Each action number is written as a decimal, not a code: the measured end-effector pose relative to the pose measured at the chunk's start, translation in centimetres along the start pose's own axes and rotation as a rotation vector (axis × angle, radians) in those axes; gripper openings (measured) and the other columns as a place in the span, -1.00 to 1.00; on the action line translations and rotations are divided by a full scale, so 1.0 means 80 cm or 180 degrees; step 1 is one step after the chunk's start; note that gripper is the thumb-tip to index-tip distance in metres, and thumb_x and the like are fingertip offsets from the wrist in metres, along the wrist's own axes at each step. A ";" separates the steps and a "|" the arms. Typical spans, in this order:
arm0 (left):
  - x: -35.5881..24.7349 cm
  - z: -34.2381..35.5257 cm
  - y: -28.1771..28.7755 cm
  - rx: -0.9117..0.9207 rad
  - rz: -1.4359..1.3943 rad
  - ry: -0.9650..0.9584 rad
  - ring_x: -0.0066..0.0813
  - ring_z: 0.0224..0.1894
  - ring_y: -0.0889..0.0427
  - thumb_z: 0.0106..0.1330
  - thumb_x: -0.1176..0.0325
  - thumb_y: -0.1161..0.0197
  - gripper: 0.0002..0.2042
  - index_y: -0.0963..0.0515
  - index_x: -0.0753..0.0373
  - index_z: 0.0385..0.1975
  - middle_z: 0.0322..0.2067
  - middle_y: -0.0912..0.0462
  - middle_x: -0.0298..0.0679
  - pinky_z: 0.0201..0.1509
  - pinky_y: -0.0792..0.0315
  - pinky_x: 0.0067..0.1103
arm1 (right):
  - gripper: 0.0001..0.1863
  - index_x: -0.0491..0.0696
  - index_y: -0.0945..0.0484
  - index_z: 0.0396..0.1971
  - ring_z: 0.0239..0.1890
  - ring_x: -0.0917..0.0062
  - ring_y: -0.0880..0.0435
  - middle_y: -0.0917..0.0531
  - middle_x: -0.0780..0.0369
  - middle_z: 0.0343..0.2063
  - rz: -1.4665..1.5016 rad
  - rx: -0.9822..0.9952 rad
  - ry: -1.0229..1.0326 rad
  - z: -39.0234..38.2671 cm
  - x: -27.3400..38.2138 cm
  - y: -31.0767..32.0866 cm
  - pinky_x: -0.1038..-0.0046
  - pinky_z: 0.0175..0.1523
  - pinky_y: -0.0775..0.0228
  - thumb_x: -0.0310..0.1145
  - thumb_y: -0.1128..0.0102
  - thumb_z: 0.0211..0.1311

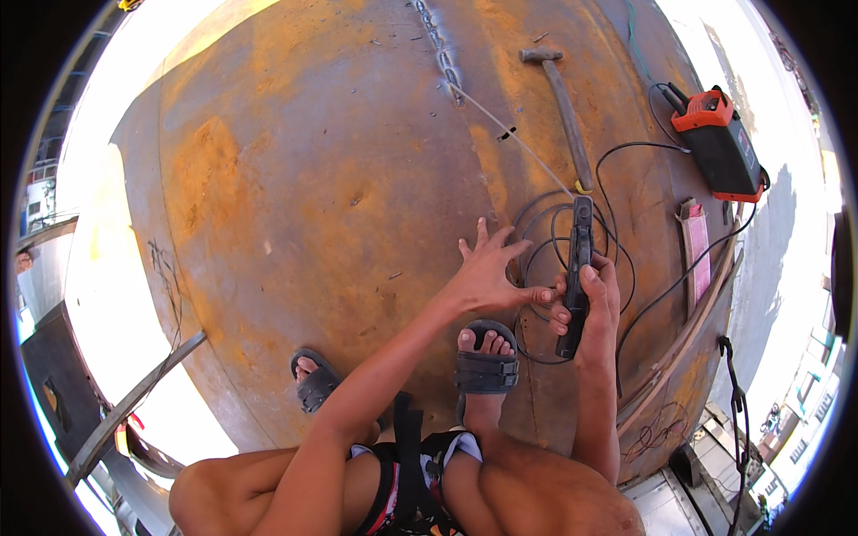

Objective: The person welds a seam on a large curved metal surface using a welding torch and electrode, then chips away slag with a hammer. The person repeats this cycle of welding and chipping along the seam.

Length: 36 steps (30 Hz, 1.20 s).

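In my right hand (597, 299) is a black welding electrode holder (581, 259), its handle wrapped by my fingers. A thin electrode rod (514, 138) is clamped in its head and slants up and left. The rod's far tip meets, or nearly meets, the lower end of a weld bead (436, 45) on the rusty steel plate (313, 223). My left hand (492, 272) is spread over the plate, fingers apart, its thumb close to the holder and my right fingertips. Whether the thumb touches them I cannot tell. Nothing is in the left hand.
A hammer (563, 112) lies beyond the holder. Black cable (630, 268) loops around it. On the right stand an orange and black welding machine (722, 147) and a pink electrode packet (695, 255), beside long wooden strips (684, 344). My sandalled feet (487, 366) rest on the plate.
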<state>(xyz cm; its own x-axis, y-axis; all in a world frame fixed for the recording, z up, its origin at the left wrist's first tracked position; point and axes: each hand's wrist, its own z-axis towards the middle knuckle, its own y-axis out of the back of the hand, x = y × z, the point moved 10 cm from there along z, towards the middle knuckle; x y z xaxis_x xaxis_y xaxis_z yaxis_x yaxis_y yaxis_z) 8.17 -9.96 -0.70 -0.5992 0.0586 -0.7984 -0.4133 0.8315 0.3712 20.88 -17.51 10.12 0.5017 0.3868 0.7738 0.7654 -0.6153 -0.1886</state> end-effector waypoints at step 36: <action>0.007 0.001 -0.003 -0.0101 -0.0016 -0.0133 0.56 0.68 0.33 -0.11 -0.29 -0.60 0.10 -0.47 0.15 0.51 0.60 -0.15 0.29 0.49 0.30 0.60 | -0.12 -0.30 -0.40 0.36 0.05 0.02 -0.83 -0.71 -0.18 0.10 -0.3064 0.0038 0.1637 -0.027 0.024 -0.051 0.18 0.12 -0.67 -0.19 -0.65 0.14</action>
<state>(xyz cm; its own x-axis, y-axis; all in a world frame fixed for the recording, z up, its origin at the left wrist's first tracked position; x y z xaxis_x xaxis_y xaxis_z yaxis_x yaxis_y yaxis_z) 7.97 -10.09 -1.27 -0.5681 0.0780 -0.8193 -0.4382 0.8140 0.3813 17.81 -15.74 13.72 -0.5360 0.3675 0.7600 0.7522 -0.2007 0.6276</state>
